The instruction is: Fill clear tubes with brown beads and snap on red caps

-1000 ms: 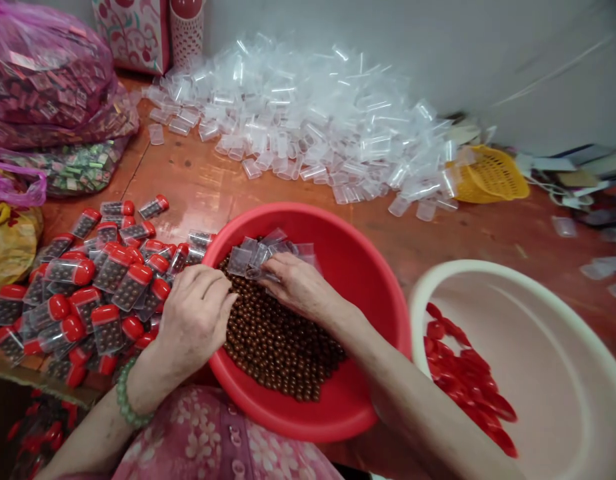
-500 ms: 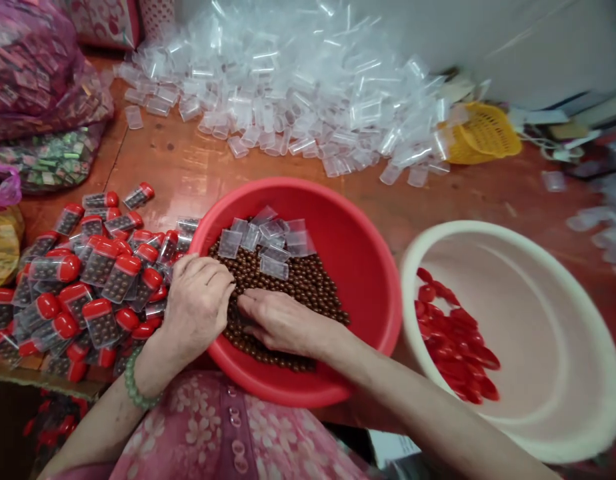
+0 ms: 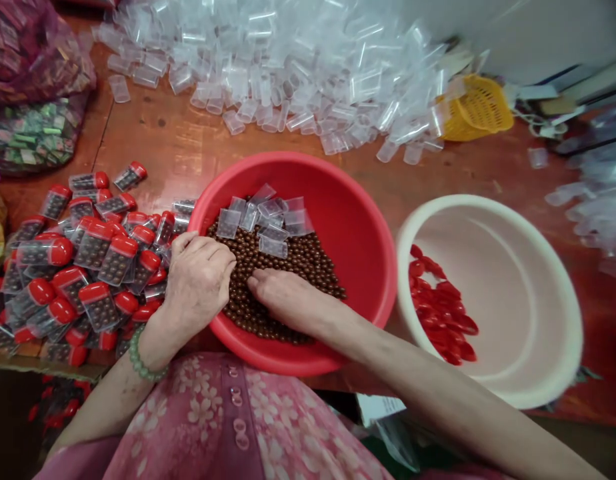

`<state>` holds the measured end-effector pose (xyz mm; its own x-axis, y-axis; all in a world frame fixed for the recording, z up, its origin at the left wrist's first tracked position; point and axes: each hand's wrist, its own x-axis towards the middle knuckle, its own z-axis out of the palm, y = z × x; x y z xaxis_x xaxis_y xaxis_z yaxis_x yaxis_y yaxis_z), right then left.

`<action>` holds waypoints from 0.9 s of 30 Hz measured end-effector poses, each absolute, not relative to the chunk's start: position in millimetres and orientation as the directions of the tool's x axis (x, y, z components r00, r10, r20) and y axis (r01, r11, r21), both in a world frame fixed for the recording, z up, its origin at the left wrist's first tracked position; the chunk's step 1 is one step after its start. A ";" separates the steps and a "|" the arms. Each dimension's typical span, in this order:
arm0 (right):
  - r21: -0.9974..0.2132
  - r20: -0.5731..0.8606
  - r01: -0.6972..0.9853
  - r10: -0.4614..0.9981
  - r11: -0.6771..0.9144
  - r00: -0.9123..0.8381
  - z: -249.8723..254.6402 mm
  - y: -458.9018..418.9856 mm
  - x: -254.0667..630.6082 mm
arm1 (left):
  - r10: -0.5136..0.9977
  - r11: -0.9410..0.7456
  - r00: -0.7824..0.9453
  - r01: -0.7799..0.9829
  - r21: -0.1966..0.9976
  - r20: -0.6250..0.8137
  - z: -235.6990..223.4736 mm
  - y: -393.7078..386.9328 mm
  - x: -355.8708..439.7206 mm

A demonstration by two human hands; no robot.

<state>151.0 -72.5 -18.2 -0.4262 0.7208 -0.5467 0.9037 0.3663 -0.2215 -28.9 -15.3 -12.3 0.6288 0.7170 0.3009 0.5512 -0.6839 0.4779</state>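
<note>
A red basin (image 3: 361, 267) holds a bed of small brown balls (image 3: 313, 267), with several clear plastic containers (image 3: 273, 247) lying on top. At the basin's left rim, my left hand (image 3: 201, 280) is closed with its fingers curled inward; whatever it grips is hidden behind the knuckles. My right hand (image 3: 288, 300) reaches in from the right, low over the balls. Its fingers are bent together and point left, and I cannot make out what is in them. Left of the basin lies a heap of filled containers with red caps (image 3: 101, 307).
A cream basin (image 3: 518, 280) with loose red caps (image 3: 441, 313) stands at right. Along the back spreads a big pile of clear containers (image 3: 288, 80), beside a yellow basket (image 3: 481, 110). Bags of small packets (image 3: 33, 130) sit at far left.
My right hand has turned palm-down and shifted slightly right, away from my left hand. The left hand keeps its place at the rim. The whole view has tilted down a little.
</note>
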 end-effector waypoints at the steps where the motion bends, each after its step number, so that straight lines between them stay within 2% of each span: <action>1: -0.297 -0.540 0.884 0.700 0.361 -0.467 -22.3 -70.1 146.4 | 0.717 -0.684 0.629 0.553 0.475 0.300 -12.9 -15.2 -28.5; 4: -0.470 -0.496 0.834 0.696 0.289 -0.520 -30.4 -62.7 138.5 | 0.716 -0.688 0.624 0.555 0.467 0.312 -14.5 -15.1 -27.4; 7: -0.616 -0.423 0.770 0.753 0.168 -0.503 -30.6 -58.7 140.1 | 0.718 -0.681 0.618 0.533 0.502 0.319 -12.5 -15.1 -29.9; 10: -0.813 -0.307 0.581 0.822 0.035 -0.479 -26.2 -60.2 147.5 | 0.710 -0.654 0.646 0.456 0.604 0.281 -2.2 -16.1 -39.1; 13: -0.912 -0.216 0.409 0.873 -0.022 -0.436 -19.9 -64.0 155.7 | 0.675 -0.569 0.721 0.376 0.731 0.155 12.3 -17.7 -49.2; 16: -0.953 -0.114 0.302 0.911 0.012 -0.396 -9.2 -66.3 160.3 | 0.607 -0.481 0.795 0.342 0.807 0.024 21.8 -18.8 -49.9; 20: -0.957 0.024 0.259 0.927 0.130 -0.375 9.1 -67.6 160.6 | 0.591 -0.380 0.804 0.345 0.858 -0.061 24.5 -17.1 -38.0; 24: -0.897 0.113 0.357 0.917 0.260 -0.383 12.0 -68.6 164.1 | 0.570 -0.330 0.809 0.386 0.861 -0.144 20.3 -10.8 -28.0; 27: -0.827 0.076 0.489 0.917 0.278 -0.392 11.2 -74.1 164.5 | 0.543 -0.444 0.829 0.418 0.792 -0.133 13.4 -8.2 -25.7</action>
